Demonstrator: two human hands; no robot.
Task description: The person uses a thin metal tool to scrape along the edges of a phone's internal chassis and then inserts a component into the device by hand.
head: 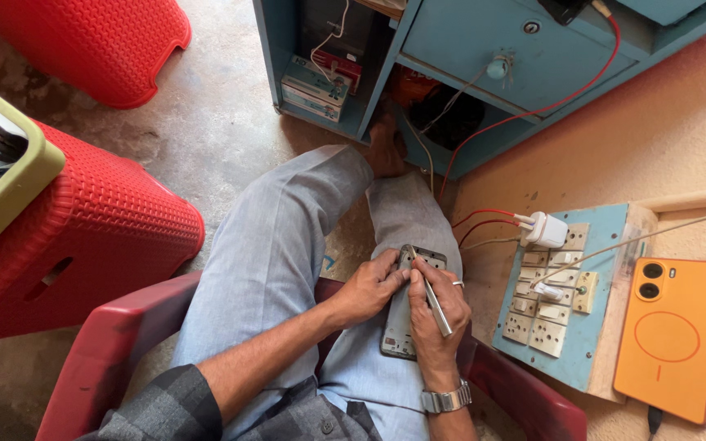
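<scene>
Two red stools (83, 245) flank opened phone (406, 306).

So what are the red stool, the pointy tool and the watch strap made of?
The red stool looks like moulded plastic: an even colour and a dimpled woven pattern. The thin tool in the right hand seems to be metal, silvery with a bright shine. The watch strap also looks like metal, with shiny grey links. The left hand steadies an opened phone.
</scene>
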